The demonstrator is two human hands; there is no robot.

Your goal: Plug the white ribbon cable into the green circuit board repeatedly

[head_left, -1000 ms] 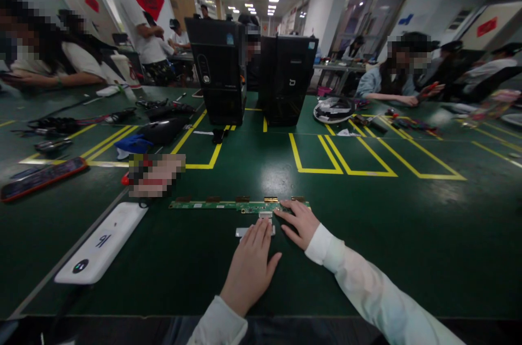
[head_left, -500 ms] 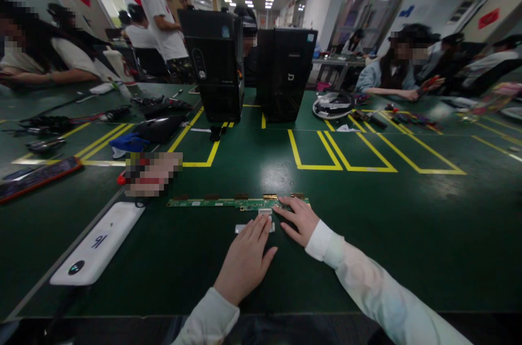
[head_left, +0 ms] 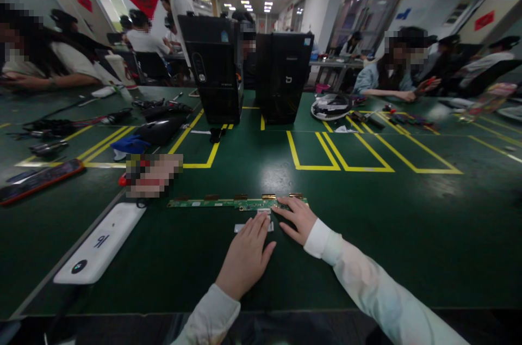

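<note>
A long, narrow green circuit board (head_left: 216, 203) lies across the table, with several copper-brown tabs along its far edge. My left hand (head_left: 247, 250) reaches in from below with its fingers stretched out, the tips over a pale flat cable (head_left: 240, 228) at the board's near edge. Those fingers partly hide the cable and the white connector (head_left: 264, 211). On the board's right part rest the spread fingertips of my right hand (head_left: 299, 219), covering some of its components. Neither hand is closed around anything.
A white device (head_left: 101, 244) with a cord lies to the left, near an orange-edged multimeter (head_left: 41, 182). Two black computer towers (head_left: 214, 70) stand at the back. Cables and tools (head_left: 159, 130) are scattered at the back left. Several people sit around the room.
My left fingertips have shifted very slightly toward the connector. The right hand stays on the board. A standing person in the background has moved right, behind the left tower.
</note>
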